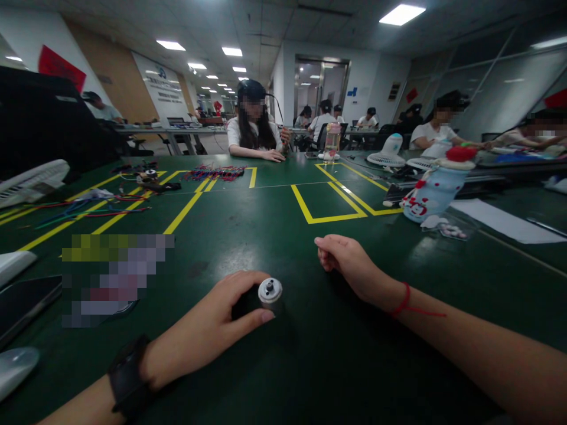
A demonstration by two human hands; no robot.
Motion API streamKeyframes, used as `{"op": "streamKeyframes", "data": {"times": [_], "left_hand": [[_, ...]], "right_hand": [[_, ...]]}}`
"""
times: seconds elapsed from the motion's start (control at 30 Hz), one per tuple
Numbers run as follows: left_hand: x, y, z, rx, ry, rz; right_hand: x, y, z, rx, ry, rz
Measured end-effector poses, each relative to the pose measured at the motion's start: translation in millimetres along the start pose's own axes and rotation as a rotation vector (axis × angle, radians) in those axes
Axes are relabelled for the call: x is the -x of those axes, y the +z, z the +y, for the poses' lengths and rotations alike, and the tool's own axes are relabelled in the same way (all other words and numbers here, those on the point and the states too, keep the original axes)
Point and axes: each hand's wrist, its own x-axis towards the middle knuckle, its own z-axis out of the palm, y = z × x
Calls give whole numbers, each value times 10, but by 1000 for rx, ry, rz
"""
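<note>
My left hand [212, 327] rests on the green table [274, 230] and grips a small cylindrical motor [270, 293] with a silver top and a short shaft, standing upright. A black watch [126, 378] is on that wrist. My right hand [349, 265] lies on the table to the right of the motor, apart from it, its fingers curled into a loose fist with nothing in them. A red string bracelet [405, 301] circles the right wrist.
Yellow tape lines [328, 217] mark boxes on the table. Coloured wires [215, 172] and small parts lie far left. A blue bottle with a red cap [436, 189] stands right, beside white paper [505, 221]. A phone [24, 301] lies at left. Other people sit at the far side.
</note>
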Motion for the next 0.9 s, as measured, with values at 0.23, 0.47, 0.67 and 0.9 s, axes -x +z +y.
{"op": "streamKeyframes", "data": {"times": [0.23, 0.47, 0.67, 0.9], "left_hand": [[8, 3, -4, -19, -3, -7], [-12, 15, 0, -12, 22, -16], [-21, 24, 4, -13, 39, -5], [-22, 34, -24, -18, 55, 1]], "right_hand": [[112, 91, -47, 161, -88, -89], [276, 258, -125, 369, -185, -289], [254, 314, -142, 340, -153, -272], [213, 435, -250, 436, -449, -196]]}}
